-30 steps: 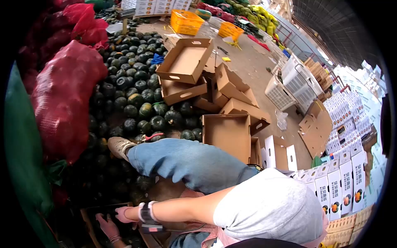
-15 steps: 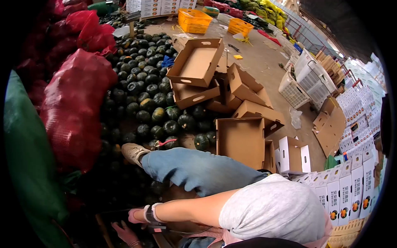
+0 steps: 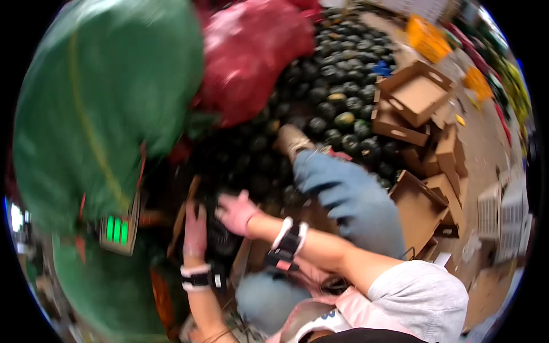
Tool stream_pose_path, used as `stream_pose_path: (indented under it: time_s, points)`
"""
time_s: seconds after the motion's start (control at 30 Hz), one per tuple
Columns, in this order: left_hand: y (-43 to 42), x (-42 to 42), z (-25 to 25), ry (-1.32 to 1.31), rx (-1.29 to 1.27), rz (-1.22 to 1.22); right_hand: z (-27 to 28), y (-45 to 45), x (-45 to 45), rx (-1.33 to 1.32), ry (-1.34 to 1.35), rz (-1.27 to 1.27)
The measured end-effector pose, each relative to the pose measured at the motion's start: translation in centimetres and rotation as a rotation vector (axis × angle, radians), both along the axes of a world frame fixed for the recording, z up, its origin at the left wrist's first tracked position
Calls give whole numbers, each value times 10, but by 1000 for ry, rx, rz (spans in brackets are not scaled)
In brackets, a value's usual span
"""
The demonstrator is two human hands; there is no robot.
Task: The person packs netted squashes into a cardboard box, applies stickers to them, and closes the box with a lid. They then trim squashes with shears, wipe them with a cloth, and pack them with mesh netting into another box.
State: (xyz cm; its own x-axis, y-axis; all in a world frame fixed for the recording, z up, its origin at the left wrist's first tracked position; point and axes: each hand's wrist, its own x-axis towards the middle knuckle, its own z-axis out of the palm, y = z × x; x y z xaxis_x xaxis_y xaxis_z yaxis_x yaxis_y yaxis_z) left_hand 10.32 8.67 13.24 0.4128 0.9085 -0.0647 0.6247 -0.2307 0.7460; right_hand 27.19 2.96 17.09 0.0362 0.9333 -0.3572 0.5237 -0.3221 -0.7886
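Observation:
My left hand (image 3: 195, 233), in a pink glove, reaches along the inner left side of a cardboard box (image 3: 182, 220). Its fingers are stretched out and hold nothing that I can see. My right hand (image 3: 237, 212), gloved likewise, is over the box's other side, palm down, fingers apart and slightly blurred. Dark green pumpkins (image 3: 224, 237) lie in shadow between and below both hands; whether the fingertips touch them I cannot tell. A scale with a lit green display (image 3: 118, 230) stands just left of the box.
Large green sacks (image 3: 108, 103) and a red mesh sack (image 3: 251, 57) stand at the left and top. Loose pumpkins (image 3: 343, 103) cover the floor ahead. Cardboard trays (image 3: 416, 94) are piled on the right, with white crates (image 3: 497, 211) beyond. My outstretched leg (image 3: 349, 194) lies between.
My view has turned left and down, bringing the scale and more of the green sacks into sight. Both hands now show fully, raised further into view beside the box.

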Motion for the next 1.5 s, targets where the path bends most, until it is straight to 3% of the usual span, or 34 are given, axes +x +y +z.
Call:
stream_pose_path:
  time_s: [0.03, 0.1, 0.17, 0.27, 0.3, 0.33, 0.47, 0.57, 0.63, 0.73, 0.87, 0.9, 1.0, 1.17, 1.3, 1.37, 1.5]
  points:
    - [-15, 8, 47, -131, -132, 128, 13, -9, -3, 84, -3, -16]
    - [-59, 6, 110, -206, -63, 175, 67, -45, 11, 274, 85, 48]
    - [-129, -2, 153, -375, -92, 264, 119, -102, 17, 392, 196, 131]
    - [-243, -14, 182, -341, -74, 355, 150, -178, 23, 429, 235, 380]
    - [-275, -14, 181, -337, -71, 383, 152, -195, 24, 391, 254, 441]
    - [-303, -9, 170, -514, -168, 482, 148, -203, 28, 348, 235, 583]
    - [-363, -17, 118, -406, -102, 612, 106, -231, 21, 432, 266, 524]
    - [-357, -15, 121, -414, 124, 566, 97, -246, 19, 565, 277, 481]
    - [-346, -21, 115, -566, 268, 448, 77, -247, 14, 709, 346, 423]
    - [-334, -30, 115, -643, 303, 318, 64, -242, 6, 831, 409, 376]
    - [-330, -36, 124, -727, 257, 426, 65, -236, -9, 854, 445, 329]
    - [-330, -39, 128, -608, 270, 482, 65, -233, -14, 860, 466, 324]
    - [-326, -53, 134, -294, 376, 633, 71, -227, -29, 742, 511, 237]
    - [-322, -64, 134, -550, 254, 777, 59, -218, -50, 523, 587, 147]
    - [-326, -82, 113, -680, 157, 888, 34, -215, -74, 270, 943, 90]
    - [-327, -81, 113, -712, 128, 933, 30, -210, -77, 360, 804, 124]
    - [-339, -82, 98, -237, 623, 985, 53, -210, -73, 450, 328, 124]
